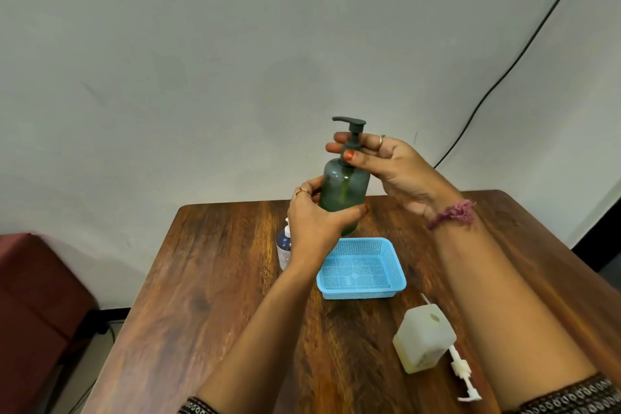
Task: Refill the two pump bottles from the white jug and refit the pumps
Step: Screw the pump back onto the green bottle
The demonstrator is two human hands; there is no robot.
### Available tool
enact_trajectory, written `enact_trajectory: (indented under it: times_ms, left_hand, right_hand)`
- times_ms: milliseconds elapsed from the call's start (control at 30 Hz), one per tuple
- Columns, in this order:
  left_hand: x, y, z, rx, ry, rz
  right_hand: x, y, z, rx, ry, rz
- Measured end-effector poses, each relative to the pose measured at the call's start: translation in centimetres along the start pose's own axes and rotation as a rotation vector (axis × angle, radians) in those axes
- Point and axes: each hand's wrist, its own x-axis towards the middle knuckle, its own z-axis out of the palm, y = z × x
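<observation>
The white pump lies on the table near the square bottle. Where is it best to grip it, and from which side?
Probably at the ribbed collar of the white pump, pinched from above: it lies flat on the table, and the collar is its thickest part. The square bottle crowds its left.

Your right hand [386,161]: ring, orange-painted nails, frayed pink thread band at wrist. Left hand [314,222]: gold ring. Both sleeves dark, white-patterned.

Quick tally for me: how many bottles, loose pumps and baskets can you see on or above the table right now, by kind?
Bottles: 3, namely the green pump bottle held up in the left hand and right hand, the square white bottle, and the small blue bottle partly hidden behind the left hand
Loose pumps: 1, the white pump lying on the table
Baskets: 1, the blue basket
Total: 5
</observation>
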Motion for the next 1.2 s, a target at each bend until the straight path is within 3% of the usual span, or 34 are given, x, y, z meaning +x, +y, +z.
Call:
enact_trajectory:
  times_ms: [100, 267, 367, 433, 567, 667, 867, 1067, 1200]
  left_hand:
    - [0.0, -0.1, 0.1, -0.007, 0.0, -0.006]
    - [0.2, -0.1, 0.0, 0.0, 0.021, -0.002]
    - [0.0, -0.2, 0.1, -0.009, 0.001, -0.012]
    - [-0.1, -0.2, 0.0, -0.033, -0.018, -0.031]
    - [0.1, 0.1, -0.7, -0.049, -0.07, -0.035]
    - [0.4, 0.1, -1.2, -0.083, -0.143, -0.055]
    - [0.5, -0.8, -1.3, -0.114, -0.182, -0.089]
    - [0.3, -1.0, -1.1, -0.092, -0.173, -0.047]
    - [0.4, -1.3, -1.3, -0.084, -0.217, -0.053]
  right_hand:
    - [-0.2, 0.1, 0.2, -0.014, 0.061, -0.043]
    - [-0.1, 1.1, 2.4, -0.055, 0.417, -0.067]
    - [0.0, 1.8, 3.5, -0.229, 0.555, -0.076]
    - [0.1, 1.8, 3.5, -0.3, 0.531, -0.092]
    - [-0.1, 0.6, 1.3, -0.036, 0.126, -0.061]
    - [-0.2, 0.1, 0.0, -0.06, -0.034, -0.073]
    - [-0.3, 0.5, 0.6, -0.226, 0.071, -0.15]
    - [-0.4, 2.1, 2.2, -0.336, 0.333, -0.214]
    - [-0.6, 2.4, 2.4, -0.354, 0.35, -0.215]
